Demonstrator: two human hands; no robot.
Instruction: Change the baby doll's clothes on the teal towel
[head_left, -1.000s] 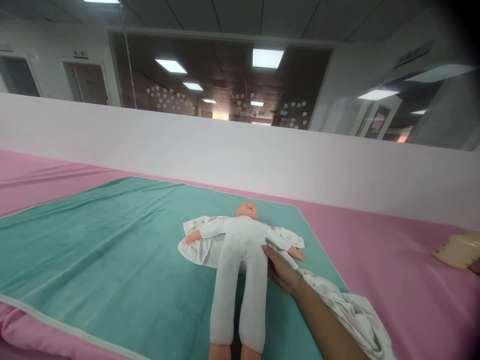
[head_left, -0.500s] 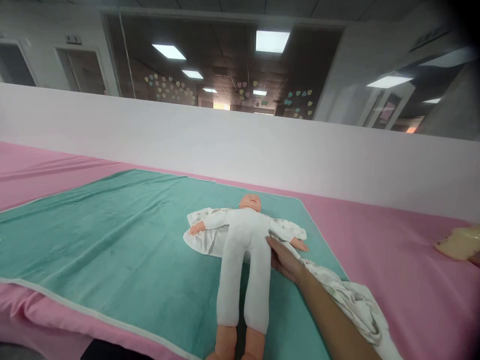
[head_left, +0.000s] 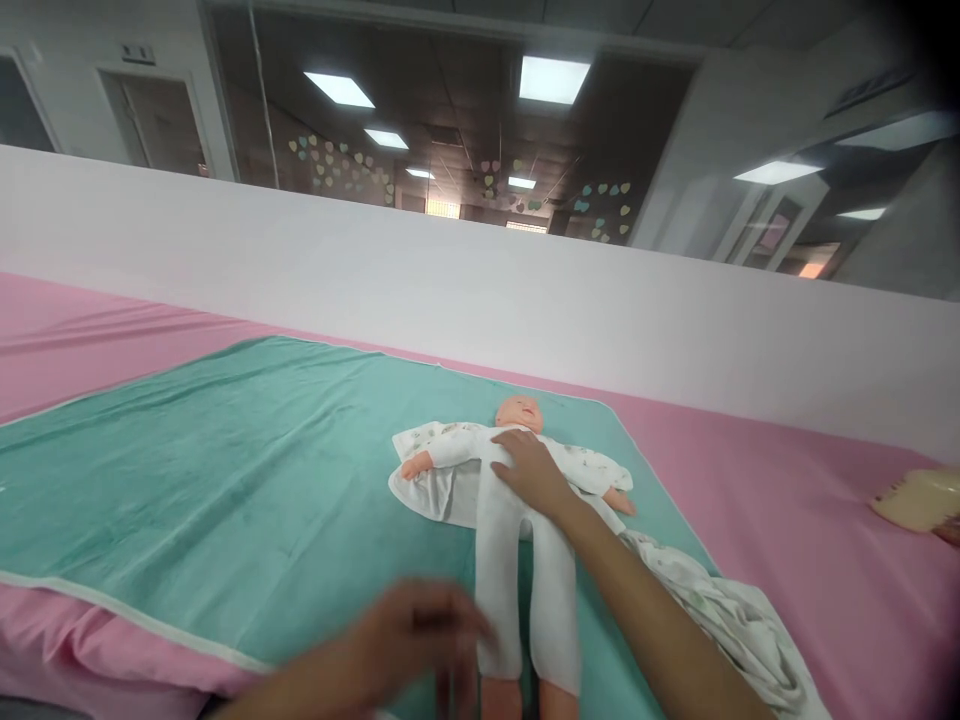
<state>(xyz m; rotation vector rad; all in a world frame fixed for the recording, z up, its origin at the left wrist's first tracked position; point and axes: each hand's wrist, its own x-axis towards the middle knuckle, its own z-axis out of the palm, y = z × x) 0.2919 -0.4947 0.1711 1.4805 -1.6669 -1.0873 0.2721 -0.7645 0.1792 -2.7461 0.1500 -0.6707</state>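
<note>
A baby doll (head_left: 499,575) with a white cloth body lies on its back, head away from me and arms spread. My right hand (head_left: 532,475) rests on its chest, fingers stretched out and apart. Under its upper body is a white printed baby garment (head_left: 431,490), spread to both sides. My left hand (head_left: 420,630) is over the mat beside the doll's lower leg, at the near side. Motion blurs its fingers, so their grip is unclear.
A teal mat (head_left: 247,490) lies on a pink cover (head_left: 787,480) beneath the doll. Crumpled white printed cloth (head_left: 739,615) sits to the right of its legs. A yellowish object (head_left: 919,500) stands at the right edge. Behind runs a low white wall (head_left: 450,280).
My right hand has moved from the doll's hip up onto its chest. My left hand has come into view from below. The doll appears a little further right as the view shifts.
</note>
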